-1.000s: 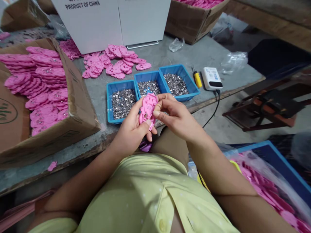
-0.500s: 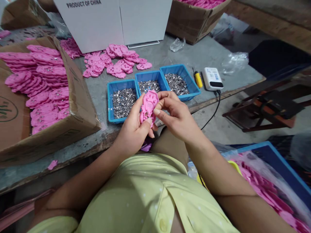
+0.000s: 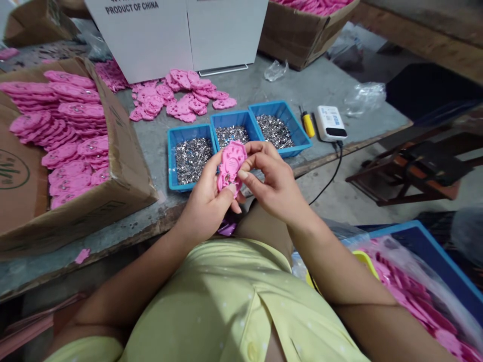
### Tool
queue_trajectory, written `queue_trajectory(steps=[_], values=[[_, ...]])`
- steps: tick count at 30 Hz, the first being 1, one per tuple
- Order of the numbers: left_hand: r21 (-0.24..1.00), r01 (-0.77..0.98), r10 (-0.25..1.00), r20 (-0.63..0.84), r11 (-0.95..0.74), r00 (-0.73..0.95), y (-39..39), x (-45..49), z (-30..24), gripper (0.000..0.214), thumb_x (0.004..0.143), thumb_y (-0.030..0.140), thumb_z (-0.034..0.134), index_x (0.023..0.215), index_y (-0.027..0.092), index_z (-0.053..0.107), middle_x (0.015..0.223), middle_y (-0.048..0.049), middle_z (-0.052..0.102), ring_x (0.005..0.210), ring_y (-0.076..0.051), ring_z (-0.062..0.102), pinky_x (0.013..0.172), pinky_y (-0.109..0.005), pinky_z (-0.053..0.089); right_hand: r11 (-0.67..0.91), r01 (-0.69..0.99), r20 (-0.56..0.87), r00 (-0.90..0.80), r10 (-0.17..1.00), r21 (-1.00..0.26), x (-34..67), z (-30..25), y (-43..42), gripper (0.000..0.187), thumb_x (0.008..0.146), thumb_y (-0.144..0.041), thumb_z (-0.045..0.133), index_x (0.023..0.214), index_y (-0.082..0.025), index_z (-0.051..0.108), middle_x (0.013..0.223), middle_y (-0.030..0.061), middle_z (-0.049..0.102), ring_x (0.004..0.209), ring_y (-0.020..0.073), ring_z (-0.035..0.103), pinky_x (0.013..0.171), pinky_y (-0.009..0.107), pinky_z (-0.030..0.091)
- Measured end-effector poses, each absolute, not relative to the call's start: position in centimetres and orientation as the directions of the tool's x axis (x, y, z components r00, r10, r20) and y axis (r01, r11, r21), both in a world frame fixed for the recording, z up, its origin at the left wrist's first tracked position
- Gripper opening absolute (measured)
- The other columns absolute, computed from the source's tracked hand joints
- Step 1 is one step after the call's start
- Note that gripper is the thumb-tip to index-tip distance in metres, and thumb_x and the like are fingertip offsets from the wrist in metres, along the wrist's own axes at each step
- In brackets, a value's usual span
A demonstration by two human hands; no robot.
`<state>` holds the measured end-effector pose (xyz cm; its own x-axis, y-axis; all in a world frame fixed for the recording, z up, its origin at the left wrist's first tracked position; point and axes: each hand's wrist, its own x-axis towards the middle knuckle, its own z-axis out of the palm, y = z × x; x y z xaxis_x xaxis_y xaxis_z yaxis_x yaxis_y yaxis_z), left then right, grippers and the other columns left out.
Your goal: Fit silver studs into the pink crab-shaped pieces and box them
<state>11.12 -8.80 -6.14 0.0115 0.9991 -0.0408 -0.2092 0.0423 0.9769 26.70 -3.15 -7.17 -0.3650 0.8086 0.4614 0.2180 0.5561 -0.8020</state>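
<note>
My left hand [image 3: 207, 203] is closed around a pink molded plastic part [image 3: 233, 160], holding it upright above the table edge, with the thumb on its lower end. A small metallic spot shows near the thumb. At the part's right edge my right hand [image 3: 274, 183] has its thumb and index finger pinched together; anything between those fingertips is too small to make out. Just beyond my hands stand a left blue tray [image 3: 172, 163], a middle blue tray [image 3: 230, 117] and a right blue tray [image 3: 305, 141], all holding small shiny metal pieces.
A cardboard box [image 3: 128, 156] of stacked pink parts stands at left. Loose pink parts [image 3: 188, 95] lie before a white carton [image 3: 158, 45]. Right of the trays are a yellow-handled screwdriver [image 3: 308, 124] and a white device [image 3: 330, 122] with a cable. A blue crate [image 3: 426, 239] sits lower right.
My right fingertips have shifted very slightly at the part's edge. Both hands keep nearly the same place, and the view has moved a touch.
</note>
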Motion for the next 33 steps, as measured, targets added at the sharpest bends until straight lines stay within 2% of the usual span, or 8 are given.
queue_trajectory(steps=[9,13,17,22,26,29,33], values=[[0.981,-0.193,0.999,-0.009,0.002,-0.033,-8.9,11.4,-6.4,0.051,0.079,0.008,0.07,0.125,0.025,0.055,0.082,0.004,0.065,0.057,-0.01,0.061,0.054,-0.023,0.056,0.581,0.25,0.494,-0.334,0.803,-0.775,26.4,-7.7,-3.7,0.021,0.098,-0.038,0.063,0.084,-0.025,0.054,0.118,0.0111,0.064,0.118,0.0267,0.06,0.105,0.047,0.05],[0.966,-0.259,0.999,-0.018,0.006,-0.044,-8.3,11.3,-7.0,0.041,0.08,0.019,0.075,0.115,0.025,0.053,0.079,0.004,0.065,0.057,-0.012,0.063,0.047,-0.022,0.052,0.554,0.238,0.493,-0.273,0.826,-0.797,26.1,-8.5,-3.9,0.018,0.097,-0.04,0.065,0.089,-0.024,0.061,0.126,0.0117,0.064,0.127,0.0277,0.059,0.111,0.049,0.049],[0.965,-0.26,0.998,-0.048,0.037,-0.038,-8.0,11.1,-7.0,0.042,0.081,0.029,0.08,0.113,0.022,0.054,0.082,0.0017,0.069,0.057,-0.011,0.064,0.045,-0.02,0.048,0.47,0.195,0.453,-0.125,0.883,-0.861,26.3,-8.9,-3.8,0.018,0.096,-0.044,0.065,0.096,-0.025,0.066,0.132,0.0126,0.064,0.134,0.0296,0.057,0.11,0.052,0.05],[0.979,-0.195,0.995,-0.073,0.059,-0.068,-8.3,10.9,-6.8,0.031,0.083,0.024,0.073,0.109,0.019,0.057,0.083,-0.0016,0.076,0.052,-0.008,0.06,0.044,-0.019,0.042,0.414,0.112,0.412,-0.04,0.91,-0.903,26.9,-10.8,-2.6,0.019,0.094,-0.043,0.069,0.093,-0.023,0.067,0.124,0.0114,0.069,0.124,0.0275,0.063,0.107,0.05,0.051],[0.994,-0.085,0.993,-0.071,0.063,-0.09,-8.8,10.1,-6.5,0.024,0.079,0.016,0.066,0.101,0.019,0.058,0.076,0.0,0.075,0.048,-0.007,0.055,0.043,-0.02,0.04,0.378,0.194,0.371,-0.073,0.926,-0.905,27.9,-13.6,-2.3,0.021,0.093,-0.042,0.068,0.085,-0.022,0.067,0.11,0.0103,0.074,0.107,0.0252,0.069,0.097,0.045,0.054],[1.0,0.005,0.993,-0.007,0.008,-0.118,-9.2,8.6,-5.4,0.023,0.076,0.014,0.064,0.098,0.019,0.06,0.075,0.0003,0.075,0.048,-0.008,0.055,0.046,-0.021,0.044,0.397,0.325,0.357,-0.179,0.917,-0.858,29.1,-15.9,-2.4,0.022,0.094,-0.042,0.064,0.083,-0.023,0.066,0.091,0.0073,0.076,0.087,0.0244,0.072,0.084,0.041,0.057],[0.973,0.162,0.948,0.202,-0.165,-0.248,-10.3,5.5,-2.7,0.03,0.077,0.012,0.067,0.106,0.019,0.064,0.08,-0.0008,0.077,0.059,-0.012,0.065,0.055,-0.023,0.051,0.539,0.444,0.388,-0.388,0.836,-0.716,30.4,-18.2,-2.0,0.02,0.094,-0.041,0.063,0.081,-0.027,0.067,0.081,0.0074,0.077,0.074,0.027,0.073,0.07,0.041,0.06]])
